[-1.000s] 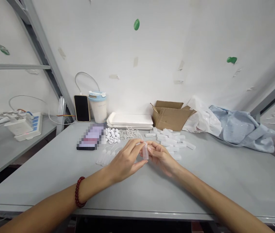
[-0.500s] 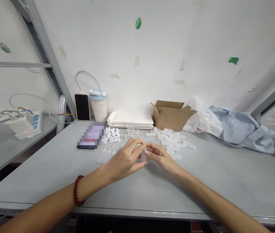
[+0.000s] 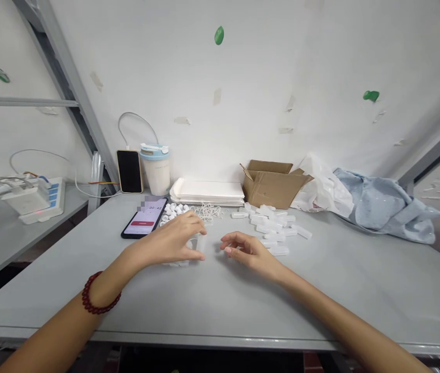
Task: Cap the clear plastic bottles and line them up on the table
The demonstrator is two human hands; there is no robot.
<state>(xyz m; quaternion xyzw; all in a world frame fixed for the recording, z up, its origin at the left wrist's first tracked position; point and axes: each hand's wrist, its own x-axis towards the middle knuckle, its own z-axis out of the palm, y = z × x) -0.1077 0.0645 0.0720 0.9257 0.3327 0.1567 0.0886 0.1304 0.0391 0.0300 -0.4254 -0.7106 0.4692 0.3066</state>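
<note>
From the head view, we are lowering our left hand (image 3: pixel 171 242), fingers pinching a small clear plastic vial (image 3: pixel 201 243), beside the finished vials on the grey table (image 3: pixel 212 305). Our right hand (image 3: pixel 249 251) is hovering loosely curled, holding nothing. We are judging it best to lay the vial flat so it does not roll.
</note>
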